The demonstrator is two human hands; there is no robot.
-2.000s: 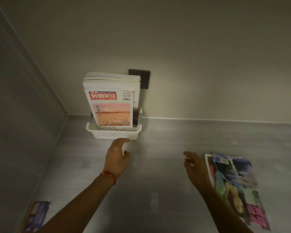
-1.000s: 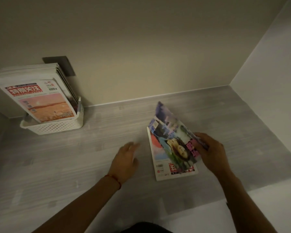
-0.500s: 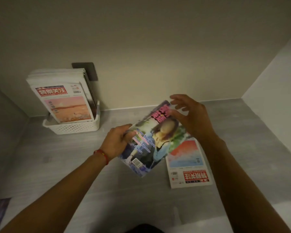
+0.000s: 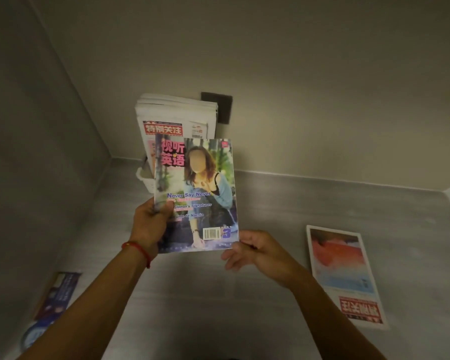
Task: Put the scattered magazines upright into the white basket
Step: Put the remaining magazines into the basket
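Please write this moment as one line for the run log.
left hand: grips magazine upright | right hand: at its corner | white basket: behind

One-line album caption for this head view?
Left hand lifts a magazine toward the white basket of upright magazines.

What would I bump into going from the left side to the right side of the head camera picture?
Blue magazine on the floor → left hand → held magazine → right hand → red-and-white magazine lying flat on the floor. The white basket sits behind the held magazine, so I leave it out.
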